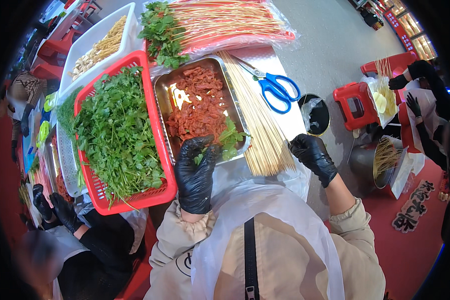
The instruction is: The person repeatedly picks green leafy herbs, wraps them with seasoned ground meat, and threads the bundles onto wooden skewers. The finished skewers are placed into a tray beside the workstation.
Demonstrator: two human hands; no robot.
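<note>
My left hand (197, 174), in a black glove, is at the near edge of a metal tray (242, 112) of red marinated meat strips (198, 101). Its thumb and fingers close on a cilantro sprig (230, 138), whose leaves lie over the tray's near right corner; a bit of green shows between the fingers. Right of a bundle of bamboo skewers (264, 138) is my right hand (313, 159), also black-gloved, with curled fingers; whether it grips a thin skewer cannot be made out. Blue-handled scissors (279, 90) rest beyond the skewers. A red basket (170, 183) of cilantro stands left of the tray.
Beyond are a white bin (131, 28) and a plastic-covered red tray (290, 35) with cilantro-tipped skewers. A black bucket (317, 116) stands on the floor at right. People in black gloves are at both sides, with a red stool (350, 108) and a pot (367, 165) at right.
</note>
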